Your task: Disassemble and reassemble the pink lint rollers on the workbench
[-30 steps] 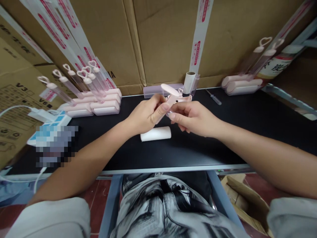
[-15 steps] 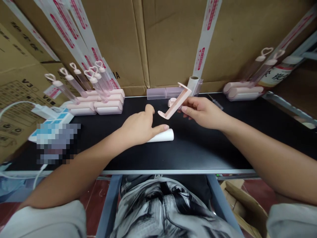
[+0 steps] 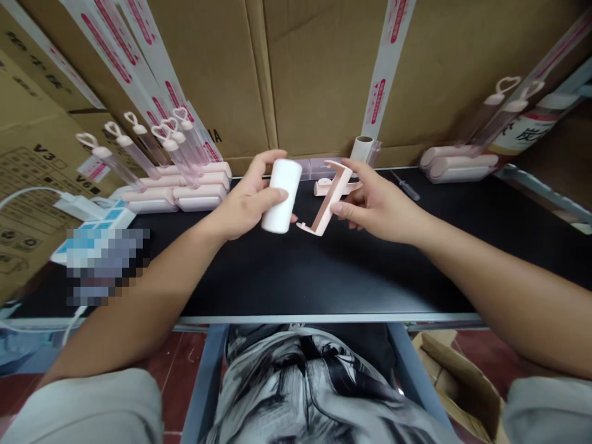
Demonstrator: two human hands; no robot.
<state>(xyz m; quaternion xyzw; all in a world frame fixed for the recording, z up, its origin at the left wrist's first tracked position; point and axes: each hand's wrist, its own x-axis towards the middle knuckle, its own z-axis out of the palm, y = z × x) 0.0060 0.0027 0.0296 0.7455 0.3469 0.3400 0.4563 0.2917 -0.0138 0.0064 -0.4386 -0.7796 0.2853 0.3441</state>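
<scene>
Both grips are closed — the left hand wrapped around a white cylinder, the right hand pinching the long side of a pink frame just beside it. Beyond the frame lies another pink part.

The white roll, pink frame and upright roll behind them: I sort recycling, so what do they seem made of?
White roll: perhaps paper or film, smooth; its evenly white surface leaves it open.
Pink frame: likely moulded plastic, satin, judging by thin, uniform walls and cleanly formed ends.
Upright roll: white outside, possibly paper, matte-looking; the brownish opening suggests a cardboard core.
</scene>
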